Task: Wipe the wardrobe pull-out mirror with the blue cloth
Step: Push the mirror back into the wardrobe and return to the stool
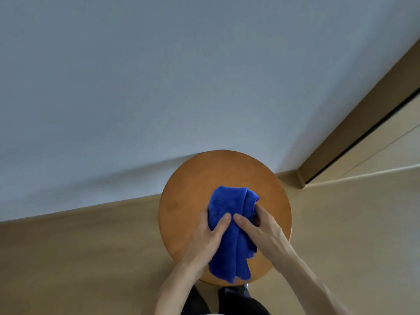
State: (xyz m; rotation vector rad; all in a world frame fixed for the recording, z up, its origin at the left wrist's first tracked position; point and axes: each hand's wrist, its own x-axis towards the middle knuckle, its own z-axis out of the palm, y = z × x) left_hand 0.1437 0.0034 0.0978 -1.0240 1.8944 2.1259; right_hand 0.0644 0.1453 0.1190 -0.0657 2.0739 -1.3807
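A bunched blue cloth (229, 228) lies over the middle of a round wooden stool top (188, 187). My left hand (210, 237) grips the cloth's left side, thumb on top and fingers tucked under its edge. My right hand (261, 230) grips the right side, its thumb next to the left thumb and its fingers curled into the folds. The wardrobe's pull-out mirror is not in view.
The stool stands against a pale wall (159, 87) on a light wooden floor (79, 258). At the right, a beige sliding door panel (375, 123) with a dark gap runs down to the floor. My dark trouser legs (227, 301) show below the stool.
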